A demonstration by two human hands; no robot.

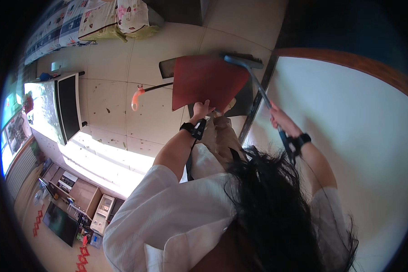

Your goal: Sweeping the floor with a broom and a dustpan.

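Observation:
My left hand [203,110] is closed on the near edge of a red sheet-like panel [208,81], which looks like a mat. In my right hand [282,120] is the grey-blue shaft of a long-handled floor tool [259,87]. Its wide, dark head [251,60] lies beside the panel's far right corner, against the wall side; I cannot tell broom from mop. Dark flat parts [167,68] show from under the panel, mostly hidden. From its left side sticks out a black rod with a curved orange-pink end [135,99].
Dark bits of debris [108,110] dot the pale tiled floor [145,41]. A white wall [349,136] rises close on the right. Left stands a low table [68,109] with a shiny top; beyond it lies flowered fabric [99,20]. A cabinet [84,195] with a television [60,223] is lower left.

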